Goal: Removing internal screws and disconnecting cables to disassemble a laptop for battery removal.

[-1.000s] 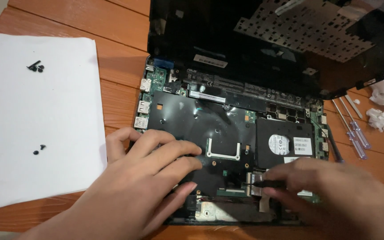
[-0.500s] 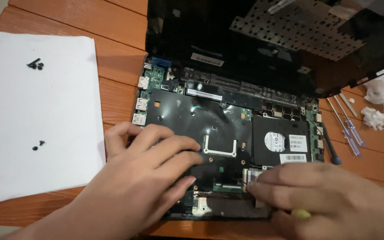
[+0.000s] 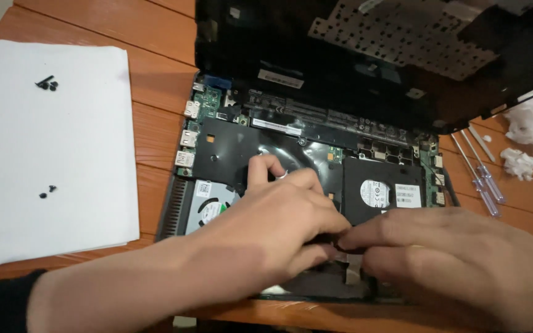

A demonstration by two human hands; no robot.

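While the opened laptop lay on the wooden table with its boards bared, both hands were pressed together over its near edge. The left hand was laid flat across the black inner cover, fingers curled toward the right, with a ring seen on one finger; whether anything was pinched under it could not be told. The right hand was brought in from the other side, its fingertips met against those of the left over a small silver-grey strip, but a firm hold on the strip could not be confirmed. Just left of the meeting point, the round cooling fan was exposed. Just beyond it, the hard drive was seated in its bay. Farther back, the detached keyboard panel was propped. Well to the left, a white paper sheet carried small black screws. Off to the right, screwdrivers and crumpled tissues were lying.
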